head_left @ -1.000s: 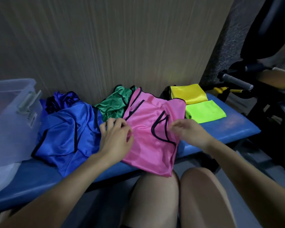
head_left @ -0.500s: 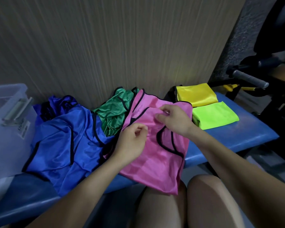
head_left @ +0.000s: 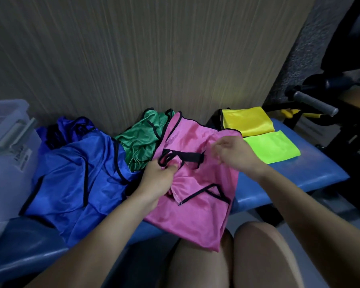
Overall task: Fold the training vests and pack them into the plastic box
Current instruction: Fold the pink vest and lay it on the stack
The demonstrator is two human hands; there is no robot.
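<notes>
Pink training vest (head_left: 197, 206) lies across the middle of the blue padded bench (head_left: 299, 171), its lower hem hanging off the bench's front edge over the person's bare knees. Black trim runs along its openings.

Left hand (head_left: 158, 179) rests on the pink vest, fingers curled, pinching a bunch of pink fabric with a loop of black trim at the vest's upper part. Right hand (head_left: 233, 152) hovers just right of that pinch, over the vest's upper right edge; blurred, so whether its loosely bent fingers hold any cloth cannot be told.

Left of the pink vest: green vest (head_left: 141, 144), crumpled, against the wood-grain wall panel (head_left: 154, 59), partly tucked under the pink one. Further left, blue vest (head_left: 71, 177), spread out and rumpled, touching the green.

Clear plastic box (head_left: 6, 163) stands left of the blue vest, at the bench's end, a label on its side and a latch handle at its rim.

Right of the pink vest: folded yellow vest (head_left: 247, 120) by the wall, folded lime-green vest (head_left: 272, 146) in front of it, edges touching. Beyond the bench's right end, dark gym equipment with a grey grip bar (head_left: 314, 104).
</notes>
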